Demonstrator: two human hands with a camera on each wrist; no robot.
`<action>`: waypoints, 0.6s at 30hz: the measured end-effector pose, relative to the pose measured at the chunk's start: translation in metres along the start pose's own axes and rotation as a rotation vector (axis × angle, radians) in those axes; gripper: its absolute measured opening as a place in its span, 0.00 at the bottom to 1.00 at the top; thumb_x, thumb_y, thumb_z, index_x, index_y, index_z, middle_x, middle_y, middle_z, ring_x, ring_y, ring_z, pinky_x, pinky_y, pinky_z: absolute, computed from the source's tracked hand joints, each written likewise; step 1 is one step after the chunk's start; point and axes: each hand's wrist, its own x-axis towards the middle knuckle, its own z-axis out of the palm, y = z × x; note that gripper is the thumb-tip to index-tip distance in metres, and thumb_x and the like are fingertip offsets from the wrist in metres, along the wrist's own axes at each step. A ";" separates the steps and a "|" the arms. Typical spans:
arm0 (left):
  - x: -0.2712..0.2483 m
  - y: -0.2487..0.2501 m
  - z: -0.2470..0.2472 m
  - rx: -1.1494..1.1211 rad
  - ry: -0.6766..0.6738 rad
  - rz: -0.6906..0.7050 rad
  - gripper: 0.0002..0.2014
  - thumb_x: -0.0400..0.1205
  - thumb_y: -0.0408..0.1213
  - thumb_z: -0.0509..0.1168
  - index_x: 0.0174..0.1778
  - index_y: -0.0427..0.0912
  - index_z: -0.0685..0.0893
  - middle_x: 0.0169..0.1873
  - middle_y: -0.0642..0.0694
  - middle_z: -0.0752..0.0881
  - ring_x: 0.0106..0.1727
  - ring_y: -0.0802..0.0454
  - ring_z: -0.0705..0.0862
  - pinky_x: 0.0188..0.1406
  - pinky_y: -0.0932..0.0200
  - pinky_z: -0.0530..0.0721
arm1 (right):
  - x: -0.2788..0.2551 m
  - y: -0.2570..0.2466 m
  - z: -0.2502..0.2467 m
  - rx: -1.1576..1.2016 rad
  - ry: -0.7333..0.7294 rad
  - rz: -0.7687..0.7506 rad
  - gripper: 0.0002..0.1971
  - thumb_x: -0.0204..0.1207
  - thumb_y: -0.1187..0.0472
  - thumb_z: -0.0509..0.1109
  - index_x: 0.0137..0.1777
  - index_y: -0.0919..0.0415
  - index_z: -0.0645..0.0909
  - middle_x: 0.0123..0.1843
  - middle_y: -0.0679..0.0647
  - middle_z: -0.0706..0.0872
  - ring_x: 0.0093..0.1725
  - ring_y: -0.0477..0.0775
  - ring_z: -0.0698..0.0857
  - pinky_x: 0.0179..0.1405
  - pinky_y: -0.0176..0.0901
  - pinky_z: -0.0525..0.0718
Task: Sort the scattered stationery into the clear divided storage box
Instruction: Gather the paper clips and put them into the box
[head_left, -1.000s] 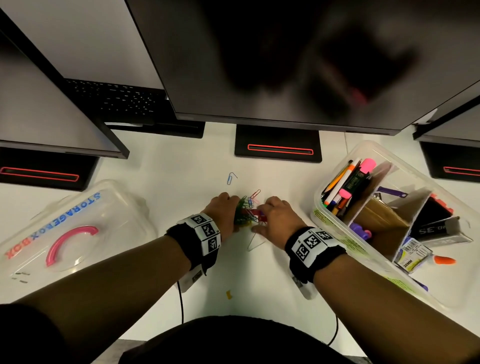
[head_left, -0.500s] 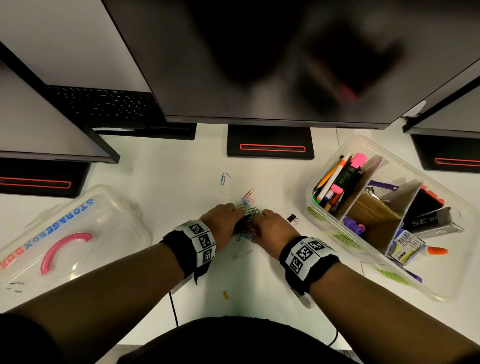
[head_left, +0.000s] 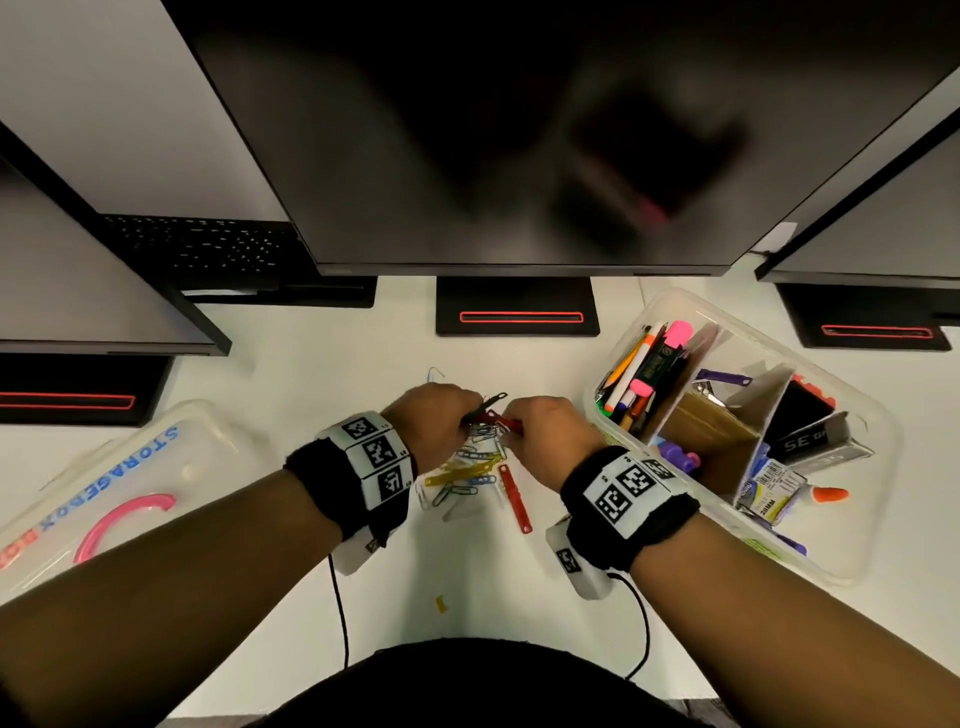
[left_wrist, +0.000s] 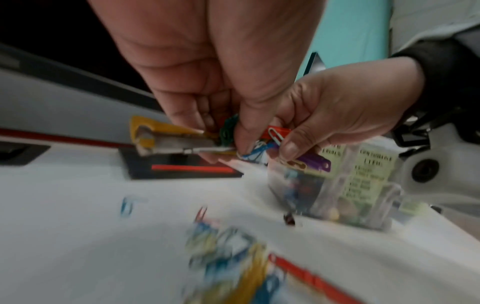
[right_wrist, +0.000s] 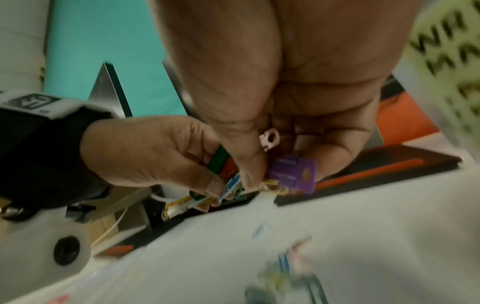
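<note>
Both hands hover over the white desk and share a tangled bundle of coloured paper clips and plastic fastener strips (head_left: 491, 415). My left hand (head_left: 467, 410) pinches its left side: a yellow strip with a metal prong (left_wrist: 161, 139) and green clips (left_wrist: 228, 127). My right hand (head_left: 511, 423) pinches the right side, a red strip (left_wrist: 278, 131) and a purple strip (right_wrist: 293, 174). Below the hands lie a loose pile of clips (head_left: 467, 475) and a red strip (head_left: 515, 500). The clear divided box (head_left: 852, 566) stands to the right, holding pens, markers and packets.
The box lid (head_left: 104, 488) with its pink handle lies at the left. A lone blue clip (head_left: 435, 371) lies beyond the hands, and a small yellow scrap (head_left: 441, 604) lies near me. Monitor stands (head_left: 517, 306) and screens line the back. A dark binder clip (left_wrist: 289, 219) sits by the box.
Both hands were down on the desk gathering clips. They have risen with a bundle between them, uncovering the remaining pile and the red strip.
</note>
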 end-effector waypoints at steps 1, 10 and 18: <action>0.000 0.003 -0.008 0.009 0.022 0.012 0.08 0.82 0.37 0.58 0.50 0.41 0.81 0.48 0.41 0.86 0.50 0.42 0.83 0.47 0.54 0.77 | -0.003 -0.001 -0.010 0.007 0.023 0.000 0.10 0.79 0.61 0.64 0.54 0.61 0.84 0.52 0.59 0.88 0.54 0.59 0.84 0.44 0.41 0.74; 0.032 0.091 -0.068 0.019 0.135 0.202 0.06 0.80 0.39 0.62 0.39 0.45 0.78 0.35 0.46 0.81 0.41 0.46 0.80 0.38 0.59 0.71 | -0.048 0.033 -0.104 0.045 0.182 0.168 0.08 0.77 0.62 0.68 0.52 0.60 0.86 0.42 0.57 0.85 0.42 0.55 0.81 0.42 0.36 0.71; 0.095 0.186 -0.074 -0.053 0.180 0.291 0.07 0.80 0.36 0.64 0.48 0.38 0.83 0.43 0.40 0.85 0.45 0.43 0.82 0.38 0.59 0.71 | -0.069 0.108 -0.157 0.010 0.315 0.403 0.10 0.75 0.61 0.71 0.54 0.62 0.87 0.50 0.60 0.89 0.51 0.59 0.85 0.46 0.39 0.76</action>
